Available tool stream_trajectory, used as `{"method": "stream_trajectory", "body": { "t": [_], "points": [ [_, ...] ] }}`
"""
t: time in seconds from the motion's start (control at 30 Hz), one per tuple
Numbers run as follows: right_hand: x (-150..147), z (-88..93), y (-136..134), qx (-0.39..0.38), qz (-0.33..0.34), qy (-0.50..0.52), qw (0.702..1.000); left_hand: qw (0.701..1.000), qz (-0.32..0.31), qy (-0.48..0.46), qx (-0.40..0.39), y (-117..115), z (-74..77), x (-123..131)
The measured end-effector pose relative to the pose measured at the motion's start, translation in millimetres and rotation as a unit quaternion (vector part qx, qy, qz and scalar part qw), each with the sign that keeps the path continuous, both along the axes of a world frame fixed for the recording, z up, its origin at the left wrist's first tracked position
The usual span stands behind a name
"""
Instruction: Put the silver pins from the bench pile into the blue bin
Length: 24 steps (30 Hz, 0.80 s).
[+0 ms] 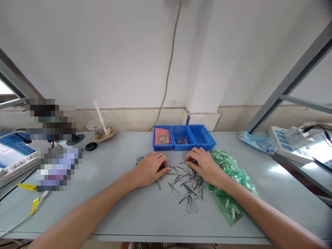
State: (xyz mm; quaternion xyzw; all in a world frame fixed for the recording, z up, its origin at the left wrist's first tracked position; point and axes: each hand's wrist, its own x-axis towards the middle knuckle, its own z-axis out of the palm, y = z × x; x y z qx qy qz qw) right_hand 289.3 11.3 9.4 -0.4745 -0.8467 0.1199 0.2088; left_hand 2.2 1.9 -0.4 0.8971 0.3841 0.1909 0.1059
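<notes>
Short, thin metal pins (192,190) lie scattered on the grey table between my two hands. My left hand (149,170) rests with bent fingers, thumb and forefinger curled round something dark. More pins (139,159) show behind that hand. My right hand (203,164) is closed at the pile's upper right, and a slim pin (182,163) sticks out from its fingertips. Its palm side is hidden. Just beyond the hands stand three joined blue bins: the left bin (163,147) holds a pinkish-red sheet and a small bag, the middle bin (183,147) some pins.
A green plastic bag (233,180) of parts lies beneath my right forearm. The right blue bin (202,135) shows its bare floor. Left are a plastic cup (98,126), a black round object (91,146) and cables. A blue-white packet (258,142) and power strip (285,141) lie right.
</notes>
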Motion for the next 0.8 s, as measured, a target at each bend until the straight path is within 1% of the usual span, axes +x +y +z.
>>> {"method": "stream_trajectory", "body": {
  "t": [0.13,0.3,0.4,0.63,0.8],
  "points": [
    [-2.2,6.0,-2.8,-0.004,-0.005,0.04,0.999,1.0,0.001,-0.001,-0.003,0.0,0.4,-0.3],
    [-2.2,7.6,-3.8,-0.064,-0.048,0.131,0.988,1.0,0.001,0.001,-0.004,-0.4,1.5,0.0],
    [-1.4,6.6,-3.0,-0.074,-0.062,0.167,0.981,1.0,0.002,0.001,-0.001,-0.5,1.9,0.1],
    [-0.8,6.1,-1.7,-0.074,-0.078,0.204,0.973,1.0,0.002,0.007,0.001,-0.1,1.5,-0.1],
    [0.5,3.5,0.3,-0.094,-0.07,0.231,0.966,1.0,0.002,0.007,0.0,-0.2,1.8,-0.1]
  ]
}}
